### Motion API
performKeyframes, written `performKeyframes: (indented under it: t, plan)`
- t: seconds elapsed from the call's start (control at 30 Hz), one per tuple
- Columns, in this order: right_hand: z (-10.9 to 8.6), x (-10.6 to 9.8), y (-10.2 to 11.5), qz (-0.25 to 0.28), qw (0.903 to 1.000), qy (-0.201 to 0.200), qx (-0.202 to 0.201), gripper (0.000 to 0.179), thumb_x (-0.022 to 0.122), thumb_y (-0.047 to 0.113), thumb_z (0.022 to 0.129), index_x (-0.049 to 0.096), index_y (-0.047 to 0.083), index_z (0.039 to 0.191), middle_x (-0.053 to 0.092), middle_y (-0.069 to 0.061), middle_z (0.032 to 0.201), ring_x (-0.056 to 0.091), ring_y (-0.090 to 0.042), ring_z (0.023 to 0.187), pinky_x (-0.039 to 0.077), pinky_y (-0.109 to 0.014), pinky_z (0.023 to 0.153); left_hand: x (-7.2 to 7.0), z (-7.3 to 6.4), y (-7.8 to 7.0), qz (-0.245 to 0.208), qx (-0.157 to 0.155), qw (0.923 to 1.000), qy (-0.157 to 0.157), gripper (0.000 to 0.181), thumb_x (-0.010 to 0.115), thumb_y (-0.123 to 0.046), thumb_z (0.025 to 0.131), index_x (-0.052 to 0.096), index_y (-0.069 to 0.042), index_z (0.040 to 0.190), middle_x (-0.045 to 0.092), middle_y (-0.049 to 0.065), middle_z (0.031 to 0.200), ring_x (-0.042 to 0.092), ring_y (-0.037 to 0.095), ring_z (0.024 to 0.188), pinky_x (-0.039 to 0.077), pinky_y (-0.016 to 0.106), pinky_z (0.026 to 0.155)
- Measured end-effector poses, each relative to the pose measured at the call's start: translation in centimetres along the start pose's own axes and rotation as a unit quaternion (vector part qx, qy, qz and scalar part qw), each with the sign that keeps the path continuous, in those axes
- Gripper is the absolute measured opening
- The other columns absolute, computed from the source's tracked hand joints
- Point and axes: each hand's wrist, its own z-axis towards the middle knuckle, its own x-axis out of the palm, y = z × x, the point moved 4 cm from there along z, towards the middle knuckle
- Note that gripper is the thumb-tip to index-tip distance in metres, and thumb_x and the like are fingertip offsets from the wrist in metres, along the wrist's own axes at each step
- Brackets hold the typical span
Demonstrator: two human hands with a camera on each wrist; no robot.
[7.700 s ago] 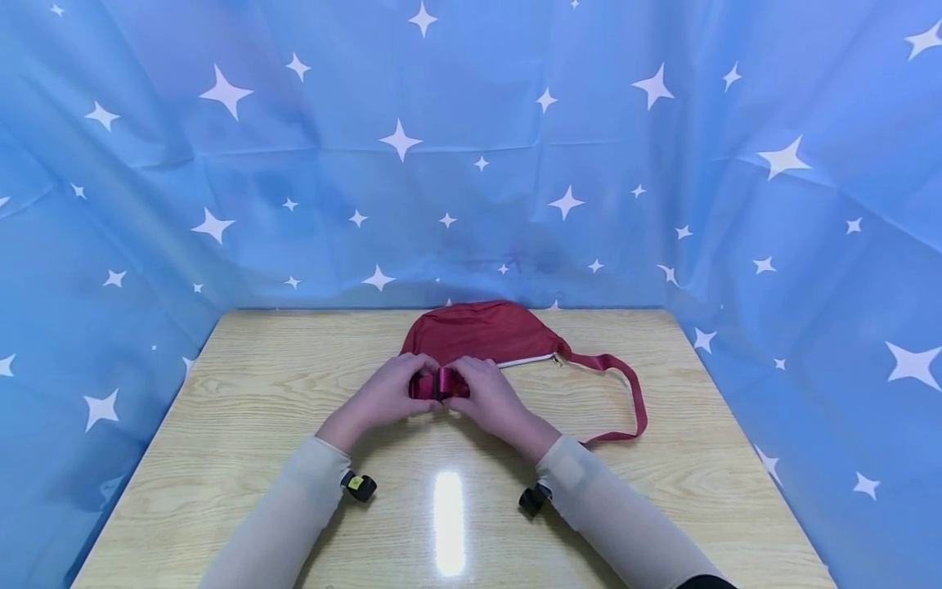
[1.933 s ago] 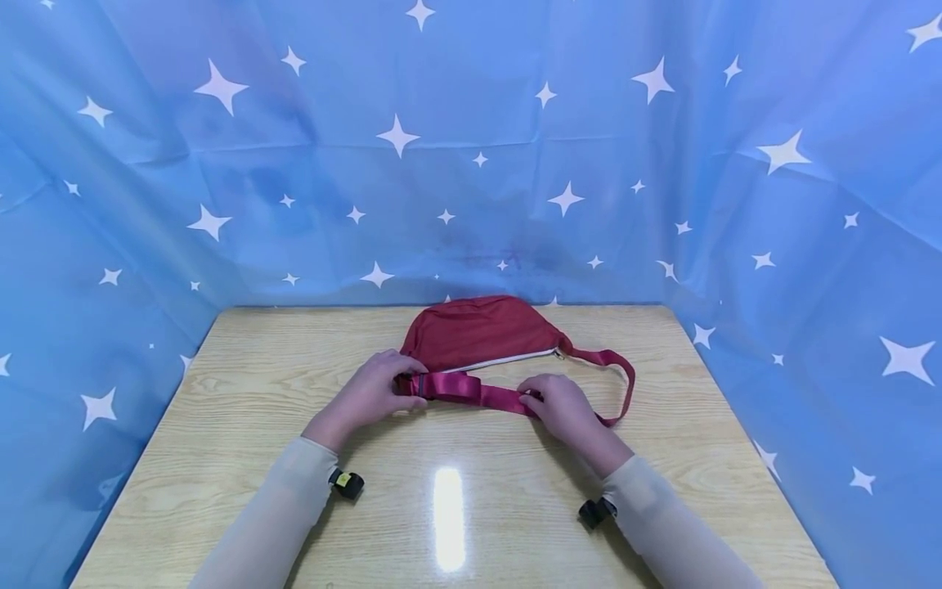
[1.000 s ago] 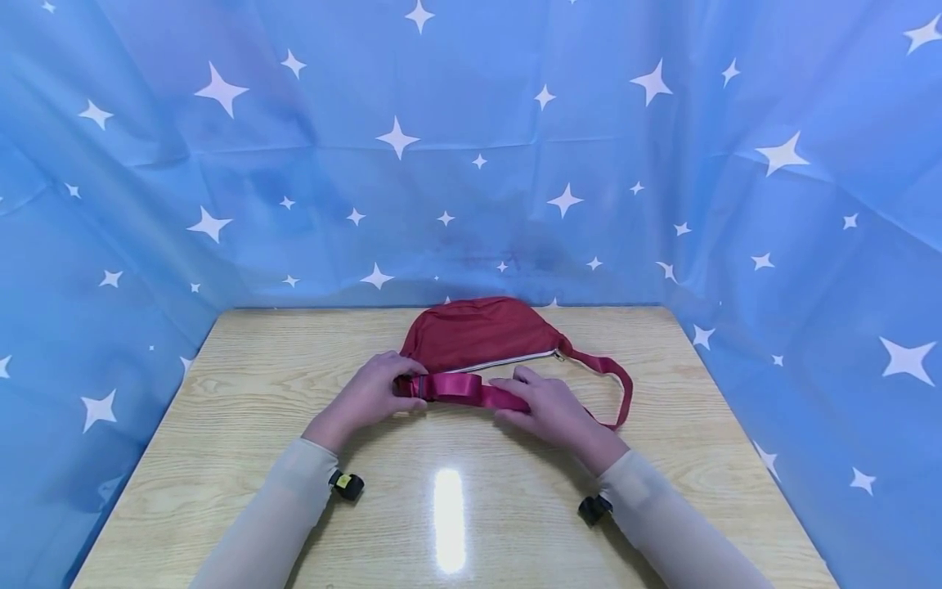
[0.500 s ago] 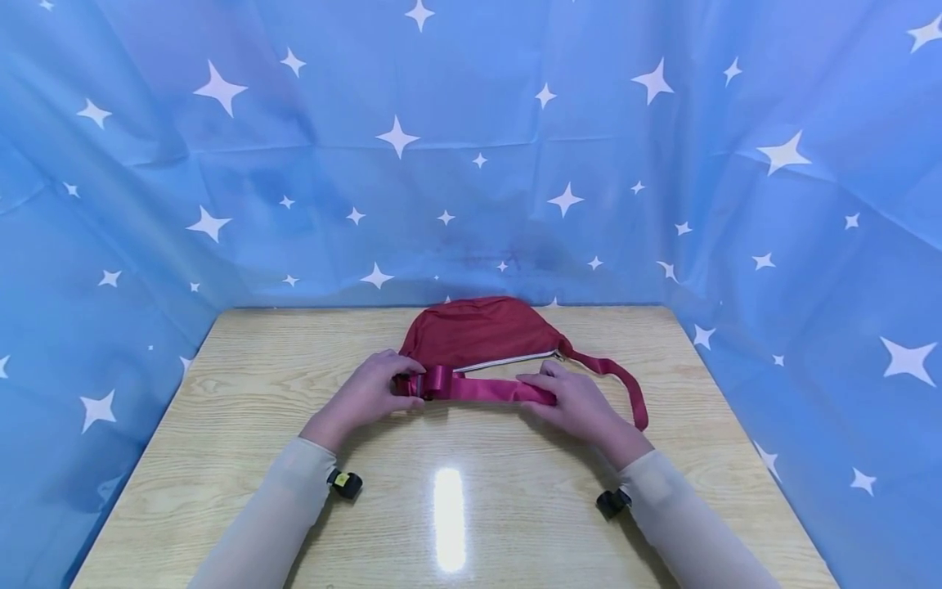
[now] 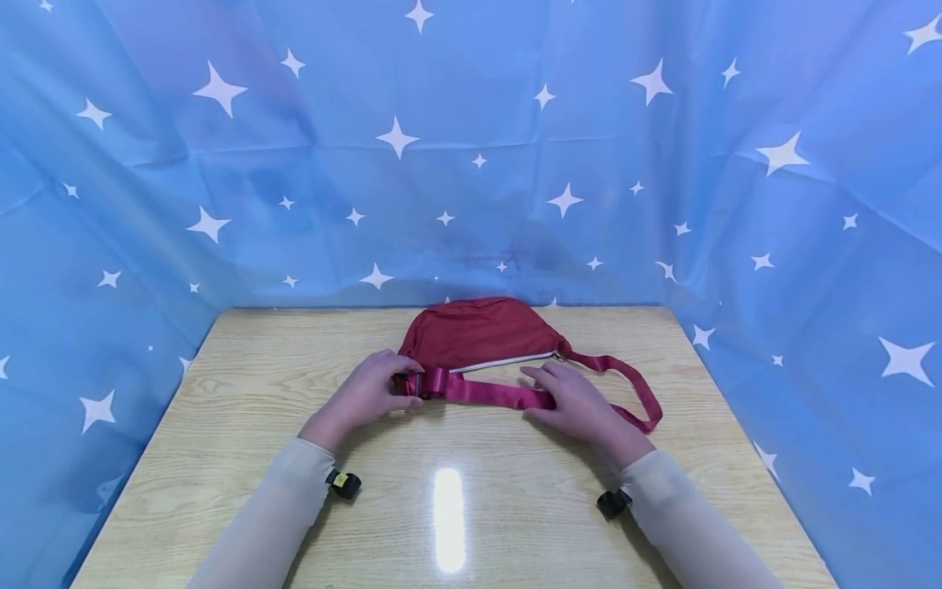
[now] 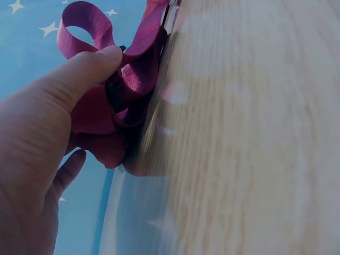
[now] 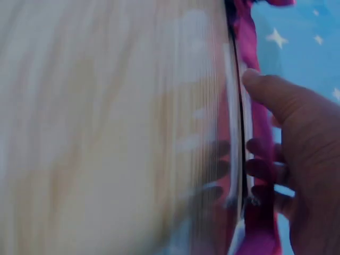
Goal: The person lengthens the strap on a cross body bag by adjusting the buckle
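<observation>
A dark red waist bag (image 5: 482, 331) lies near the table's back edge, its silver zip facing me. Its magenta strap (image 5: 489, 394) runs along the bag's front and bends into a loop on the right. My left hand (image 5: 365, 394) pinches the strap at its dark buckle (image 6: 112, 87); the thumb lies over it in the left wrist view, and small strap loops stick up around it. My right hand (image 5: 577, 405) is around the strap's middle, thumb and fingers apart. In the right wrist view the strap (image 7: 263, 133) passes loosely beside the spread fingers.
The wooden table (image 5: 257, 376) carries the bag and shows a bright light reflection in front. Blue star-patterned cloth (image 5: 471, 204) hangs close behind the table and at both sides.
My right hand has slid right along the strap, then loosened its fingers. The strap sags slightly, its right loop spreads, and the small loop by the left hand has shrunk. My left hand stays at the buckle.
</observation>
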Motion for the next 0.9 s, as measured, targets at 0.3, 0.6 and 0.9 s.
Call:
performKeyframes:
  t: [0.3,0.6,0.9]
  plan:
    - [3.7,1.8,4.5,0.006,0.9993,0.027,-0.024,0.070,0.083,0.041,0.102,0.056,0.018,0.162,0.062,-0.009,0.151,0.063,-0.032,0.133,0.051,-0.056,0.113,0.1,-0.1,0.0,-0.007,-0.005,1.0000,-0.002,0.052,0.099,-0.033,0.085,0.077,-0.019,0.130,0.068,-0.004,0.112,0.059,0.018,0.100,0.053,0.044,0.091]
    - [5.4,3.1,7.0,0.018,0.9986,0.030,-0.039,0.060,0.082,0.030,0.103,0.060,0.019,0.158,0.064,-0.010,0.152,0.063,-0.033,0.138,0.050,-0.054,0.115,0.1,0.0,0.0,-0.004,-0.007,1.0000,-0.001,0.054,0.099,-0.036,0.085,0.076,-0.019,0.132,0.069,-0.003,0.113,0.059,0.018,0.102,0.053,0.044,0.093]
    - [5.2,2.6,7.4,0.022,0.9964,-0.003,-0.082,0.047,0.075,0.010,0.106,0.069,0.019,0.152,0.070,-0.007,0.126,0.072,-0.026,0.110,0.060,-0.045,0.096,0.2,0.1,-0.1,-0.005,-0.003,1.0000,-0.002,0.053,0.100,-0.034,0.085,0.077,-0.020,0.130,0.068,-0.004,0.111,0.058,0.017,0.098,0.053,0.043,0.089]
